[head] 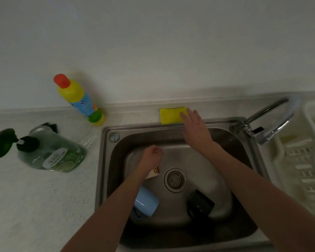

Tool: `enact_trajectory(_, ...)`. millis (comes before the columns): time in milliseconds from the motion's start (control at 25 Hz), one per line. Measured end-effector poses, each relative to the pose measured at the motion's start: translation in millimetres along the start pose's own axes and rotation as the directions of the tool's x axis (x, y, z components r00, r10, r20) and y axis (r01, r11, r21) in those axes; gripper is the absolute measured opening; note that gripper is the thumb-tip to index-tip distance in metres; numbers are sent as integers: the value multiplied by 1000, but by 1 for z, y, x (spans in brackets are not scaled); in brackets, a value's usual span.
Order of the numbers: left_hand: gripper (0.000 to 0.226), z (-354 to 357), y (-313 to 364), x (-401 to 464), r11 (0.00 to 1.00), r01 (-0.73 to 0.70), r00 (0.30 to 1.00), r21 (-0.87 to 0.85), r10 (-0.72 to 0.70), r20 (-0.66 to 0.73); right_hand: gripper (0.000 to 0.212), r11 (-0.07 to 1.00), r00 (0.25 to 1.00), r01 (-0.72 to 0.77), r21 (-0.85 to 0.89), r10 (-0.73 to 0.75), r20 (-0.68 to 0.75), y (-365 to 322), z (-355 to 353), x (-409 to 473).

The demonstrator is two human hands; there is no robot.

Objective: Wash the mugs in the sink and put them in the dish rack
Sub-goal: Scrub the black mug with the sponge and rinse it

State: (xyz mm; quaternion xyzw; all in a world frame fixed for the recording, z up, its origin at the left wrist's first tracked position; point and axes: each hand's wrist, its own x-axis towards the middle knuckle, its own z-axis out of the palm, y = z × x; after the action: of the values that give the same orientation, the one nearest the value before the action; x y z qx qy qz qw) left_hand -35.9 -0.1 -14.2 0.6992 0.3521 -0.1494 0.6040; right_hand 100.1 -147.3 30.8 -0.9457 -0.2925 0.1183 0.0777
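R hand [193,128] open, fingers straight, tips on yellow sponge [172,115] at sink [105,160] rim, 12 o'clock. L hand [152,156] curled over white mug [154,172], mostly hidden; can't tell if it grips. Blue mug [146,201] on its side at 7 o'clock, long axis towards 1, which end is open unclear. Black mug [200,205] on its side at 5. Dish rack [305,160] at 3 o'clock.

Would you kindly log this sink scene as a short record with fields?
left hand: curled, over a white patterned mug
right hand: fingers straight, touching the yellow sponge
sink: blue mug and black mug on their sides
dish rack: right of the sink, no mugs seen
faucet: no water visible
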Motion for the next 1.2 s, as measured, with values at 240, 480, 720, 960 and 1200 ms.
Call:
enact_trajectory(240,13,9,0,12,959,83,996,-272,-87,-2,55,994,985,103,-29,-106,-133,6,14,32)
enact_trajectory(480,28,11,17,4,904,4,999,-427,-21,-36,35,977,956,212,24,-202,-213,5,14,36)
enact_trajectory(720,43,3,41,-10,625,121,993,-772,-71,98,24,969,977,206,134,-197,-81,-27,4,-4)
enact_trajectory(960,20,-14,51,-51,604,46,993,-795,-113,-28,33,906,929,357,228,-317,-193,-48,0,-55)
enact_trajectory(1200,16,-45,46,-102,545,-93,980,-833,-96,-173,49,786,927,374,491,-308,-214,-86,-15,-86)
